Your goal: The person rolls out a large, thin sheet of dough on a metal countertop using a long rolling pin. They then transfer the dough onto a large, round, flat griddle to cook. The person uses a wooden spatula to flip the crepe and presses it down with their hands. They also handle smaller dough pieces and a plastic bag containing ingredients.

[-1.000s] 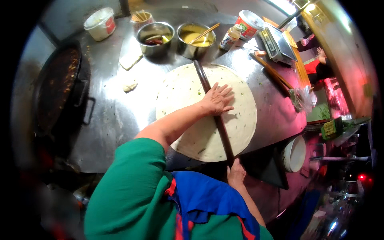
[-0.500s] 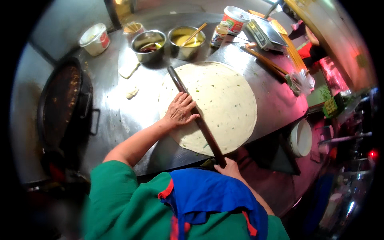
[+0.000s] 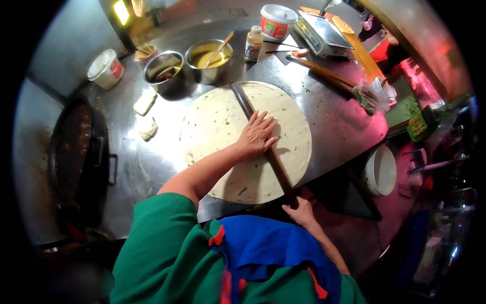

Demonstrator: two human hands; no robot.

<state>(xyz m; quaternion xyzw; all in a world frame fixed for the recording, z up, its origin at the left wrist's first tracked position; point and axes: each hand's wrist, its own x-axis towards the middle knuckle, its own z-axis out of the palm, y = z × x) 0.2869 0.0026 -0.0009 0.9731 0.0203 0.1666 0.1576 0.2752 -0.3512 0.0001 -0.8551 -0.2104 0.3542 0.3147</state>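
Note:
A wide, round sheet of thin dough, flecked with green bits, lies on the metal worktop. Across it, slanting from far left to near right, rests a dark wooden rolling pin. My left hand lies flat on the pin about midway along, its fingers stretched out and the palm pressing down. At the near end, just past the worktop's edge, my right hand is closed round the pin; some of its fingers are hidden.
Left of the dough lie two small dough pieces. Behind stand two steel pots, a bottle and a white tub. A scale and another rolling pin are at far right. A large dark pan sits at left.
The rolling pin has moved right across the dough, from its left part to right of the middle, with both hands on it. The view has shifted slightly.

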